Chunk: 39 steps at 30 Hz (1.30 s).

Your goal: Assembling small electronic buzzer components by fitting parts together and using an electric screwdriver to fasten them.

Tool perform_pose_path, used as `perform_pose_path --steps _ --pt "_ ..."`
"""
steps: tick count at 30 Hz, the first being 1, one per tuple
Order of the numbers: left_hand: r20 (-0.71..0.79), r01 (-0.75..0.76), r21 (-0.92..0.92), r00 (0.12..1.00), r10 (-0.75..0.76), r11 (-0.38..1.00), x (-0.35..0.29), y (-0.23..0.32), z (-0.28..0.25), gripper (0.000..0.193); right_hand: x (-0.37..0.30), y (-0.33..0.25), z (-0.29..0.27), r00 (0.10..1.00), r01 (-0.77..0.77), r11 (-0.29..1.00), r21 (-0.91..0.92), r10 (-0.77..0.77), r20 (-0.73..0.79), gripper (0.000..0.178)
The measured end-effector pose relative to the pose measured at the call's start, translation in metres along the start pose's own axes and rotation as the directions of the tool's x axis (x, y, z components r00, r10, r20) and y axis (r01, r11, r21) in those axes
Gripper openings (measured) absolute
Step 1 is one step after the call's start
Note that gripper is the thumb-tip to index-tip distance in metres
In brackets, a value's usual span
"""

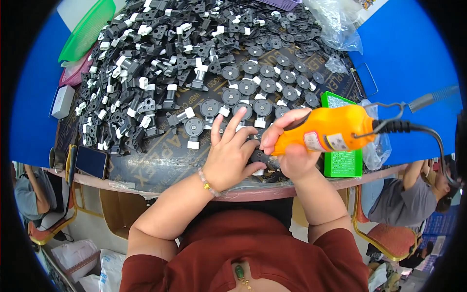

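My right hand (pixel 297 158) is wrapped round an orange electric screwdriver (pixel 338 127) with a black cord. The tool lies nearly level, its tip end pointing left; my fingers hide the bit. My left hand (pixel 229 158) rests on the table just left of it. Between its thumb and forefinger is a black part with a round disc (pixel 258 155), partly covered; a white end shows under the thumb. The other fingers stretch over neighbouring assemblies, black discs with white tabs (pixel 209 108), which stand in rows beyond both hands.
A big heap of black-and-white plastic parts (pixel 146 73) covers the left and far table. Loose black discs (pixel 296 36) lie at the far right. A green tray (pixel 343 168) sits beside the screwdriver. A phone (pixel 91 161) lies near the left front edge. Clear plastic bags (pixel 333 24) are at right.
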<state>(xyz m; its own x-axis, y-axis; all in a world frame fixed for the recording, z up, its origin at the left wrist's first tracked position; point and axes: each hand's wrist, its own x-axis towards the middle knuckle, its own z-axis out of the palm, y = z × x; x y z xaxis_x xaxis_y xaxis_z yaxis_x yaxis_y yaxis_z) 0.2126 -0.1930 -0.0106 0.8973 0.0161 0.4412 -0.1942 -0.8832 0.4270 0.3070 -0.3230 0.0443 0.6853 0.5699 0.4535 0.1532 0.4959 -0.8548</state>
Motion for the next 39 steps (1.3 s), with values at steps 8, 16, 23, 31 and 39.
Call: perform_pose_path --steps 8,16,23,31,39 --pt "0.021 -0.002 0.026 1.0 0.001 1.0 -0.003 0.002 -0.004 0.043 0.007 -0.045 -0.084 0.94 0.248 0.954 -0.166 -0.278 -0.195 0.051" --pt "-0.009 0.003 0.04 1.0 -0.003 0.999 0.001 0.004 0.0 0.043 0.0 -0.043 -0.181 0.839 0.078 0.868 -0.491 -0.323 -0.438 0.027" --pt "-0.016 -0.012 0.066 1.0 0.013 0.998 0.001 0.005 -0.002 0.044 -0.001 -0.04 -0.188 0.84 0.09 0.83 -0.55 -0.36 -0.406 0.034" --pt "0.014 -0.006 0.058 1.0 0.005 0.998 0.003 0.005 -0.004 0.048 -0.008 -0.066 -0.166 0.807 0.226 0.862 -0.453 -0.426 -0.409 0.048" --pt "0.001 -0.012 0.029 1.0 0.012 1.0 0.002 0.002 -0.002 0.041 -0.027 -0.05 -0.041 0.989 0.144 0.989 -0.037 -0.145 -0.038 0.071"
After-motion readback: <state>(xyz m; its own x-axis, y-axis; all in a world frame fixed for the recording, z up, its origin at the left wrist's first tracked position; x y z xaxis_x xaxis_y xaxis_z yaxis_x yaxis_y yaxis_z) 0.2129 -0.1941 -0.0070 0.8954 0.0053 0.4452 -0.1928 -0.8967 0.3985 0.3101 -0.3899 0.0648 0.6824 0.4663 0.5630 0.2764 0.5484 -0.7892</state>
